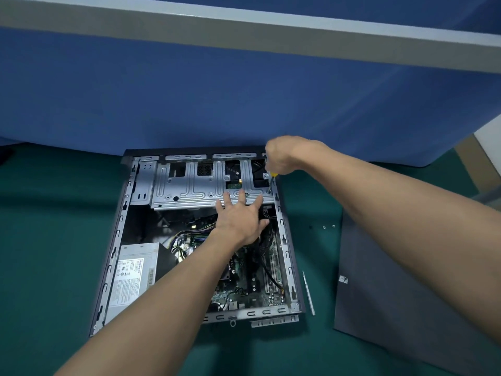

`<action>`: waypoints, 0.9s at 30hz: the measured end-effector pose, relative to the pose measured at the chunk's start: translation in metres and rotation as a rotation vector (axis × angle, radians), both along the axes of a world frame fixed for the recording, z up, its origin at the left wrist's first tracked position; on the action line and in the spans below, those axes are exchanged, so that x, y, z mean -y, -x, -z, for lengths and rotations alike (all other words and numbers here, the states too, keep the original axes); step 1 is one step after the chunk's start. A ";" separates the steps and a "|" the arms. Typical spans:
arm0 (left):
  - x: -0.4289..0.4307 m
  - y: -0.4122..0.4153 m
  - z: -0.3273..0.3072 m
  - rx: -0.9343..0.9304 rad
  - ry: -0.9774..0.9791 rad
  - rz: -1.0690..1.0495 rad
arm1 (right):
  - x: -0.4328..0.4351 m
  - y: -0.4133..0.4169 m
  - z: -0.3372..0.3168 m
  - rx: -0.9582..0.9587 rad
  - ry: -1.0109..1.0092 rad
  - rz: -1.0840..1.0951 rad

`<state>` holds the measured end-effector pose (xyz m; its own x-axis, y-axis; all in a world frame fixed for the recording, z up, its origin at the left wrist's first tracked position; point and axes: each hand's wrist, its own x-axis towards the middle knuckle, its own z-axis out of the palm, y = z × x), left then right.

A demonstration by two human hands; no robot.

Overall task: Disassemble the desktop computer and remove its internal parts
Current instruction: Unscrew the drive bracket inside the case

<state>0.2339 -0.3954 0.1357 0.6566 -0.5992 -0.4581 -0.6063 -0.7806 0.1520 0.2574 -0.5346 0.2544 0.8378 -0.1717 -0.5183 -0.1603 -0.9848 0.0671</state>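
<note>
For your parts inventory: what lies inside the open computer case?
A silver drive cage, power supply, motherboard and cables show. The left hand and forearm hide the board's middle.

A flat, dark green table top [54, 240] fills the bottom. Behind it stands a big, flat blue wall panel [217, 90] that meets the table's far edge. A long grey and white bar [244, 31] runs along the top of the blue panel. At the far right, a tan strip [471, 164] lies beside a small bit of white wall [491, 134].
</note>
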 end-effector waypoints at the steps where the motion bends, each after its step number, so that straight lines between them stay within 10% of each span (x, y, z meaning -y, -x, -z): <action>1: 0.000 0.000 0.000 -0.005 0.001 -0.001 | -0.001 -0.001 0.000 0.008 0.001 -0.035; 27: 0.004 -0.003 -0.009 -0.073 -0.034 -0.010 | 0.018 0.009 0.001 0.120 -0.125 -0.136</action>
<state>0.2373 -0.3993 0.1450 0.6265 -0.5762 -0.5248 -0.5868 -0.7919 0.1689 0.2488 -0.5525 0.2530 0.9057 0.0060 -0.4239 -0.0254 -0.9973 -0.0683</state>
